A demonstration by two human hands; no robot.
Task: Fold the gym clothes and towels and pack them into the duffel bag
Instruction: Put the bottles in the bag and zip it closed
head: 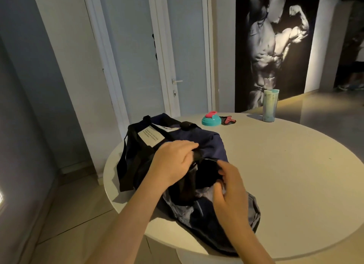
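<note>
A dark navy duffel bag point(208, 143) with black straps lies on the left part of a round white table point(295, 175), its mouth open toward me. My left hand point(173, 163) grips a black strap at the bag's upper rim. My right hand point(230, 191) reaches into the opening, its fingers curled on pale cloth point(204, 193) that lies inside the bag. Dark folded fabric fills the near end of the bag. How much else is inside is hidden by my hands and the shadow.
At the table's far side stand a teal shaker bottle point(269, 106), its teal lid with a pink cap point(210, 119), and a small black-and-pink item point(228, 120). White doors and a black-and-white poster are behind. Tiled floor lies to the left.
</note>
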